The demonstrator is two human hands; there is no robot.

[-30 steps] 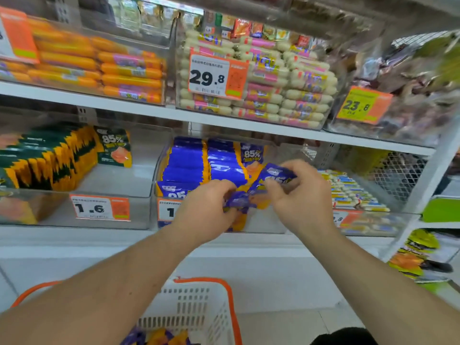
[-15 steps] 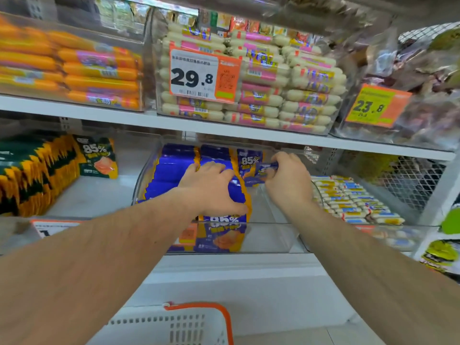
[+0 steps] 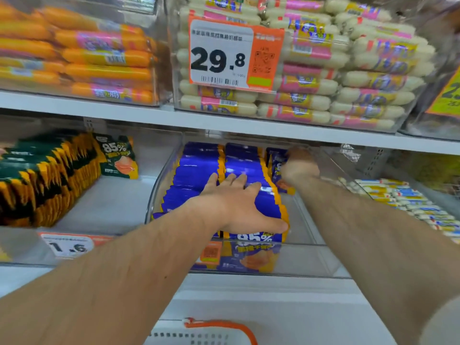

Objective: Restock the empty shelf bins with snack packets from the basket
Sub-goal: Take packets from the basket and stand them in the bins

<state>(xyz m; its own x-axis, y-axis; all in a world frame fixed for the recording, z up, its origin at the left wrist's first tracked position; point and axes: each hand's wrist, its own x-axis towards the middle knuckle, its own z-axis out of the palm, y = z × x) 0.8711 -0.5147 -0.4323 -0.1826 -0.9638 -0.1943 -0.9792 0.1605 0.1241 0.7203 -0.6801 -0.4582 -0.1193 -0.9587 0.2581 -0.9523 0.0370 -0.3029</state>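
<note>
— What is around your hands?

— My left hand (image 3: pixel 236 202) lies flat, fingers spread wide, on the blue packets (image 3: pixel 199 175) in the clear bin (image 3: pixel 311 230) in the middle of the frame. My right hand (image 3: pixel 298 168) is far back, fingers curled on one blue packet (image 3: pixel 276 165).

— And beside it?

— Green packets (image 3: pixel 44 175) at the left, orange sausages (image 3: pixel 99 58) at the upper left, white sausages (image 3: pixel 348 78) behind a price tag (image 3: pixel 224 53).

— Below?

— The white shelf (image 3: pixel 249 295), and the basket (image 3: pixel 211 332) at the bottom edge.
</note>
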